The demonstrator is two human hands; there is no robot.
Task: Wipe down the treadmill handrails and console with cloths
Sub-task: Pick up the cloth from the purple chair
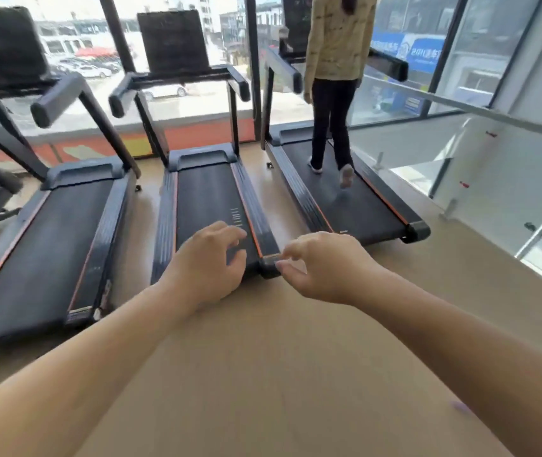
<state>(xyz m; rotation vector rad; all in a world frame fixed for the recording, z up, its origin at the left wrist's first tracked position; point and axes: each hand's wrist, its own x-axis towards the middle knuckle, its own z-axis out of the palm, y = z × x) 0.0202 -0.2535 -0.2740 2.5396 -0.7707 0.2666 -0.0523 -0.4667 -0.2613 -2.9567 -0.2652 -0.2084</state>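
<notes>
A black treadmill (207, 199) with orange trim stands straight ahead. Its dark console (172, 41) and two padded handrails (241, 82) are at the far end, well beyond my reach. My left hand (208, 262) hovers over the rear end of its belt, fingers curled loosely and holding nothing. My right hand (324, 263) floats beside the belt's rear right corner, fingers apart and bent, also with nothing in it. No cloth is in view.
A second treadmill (48, 245) stands to the left. On the right treadmill (348, 196) a person (335, 77) in a yellow top walks away from me. A glass railing (494, 153) runs along the right. Light wooden floor (279, 374) lies under my arms.
</notes>
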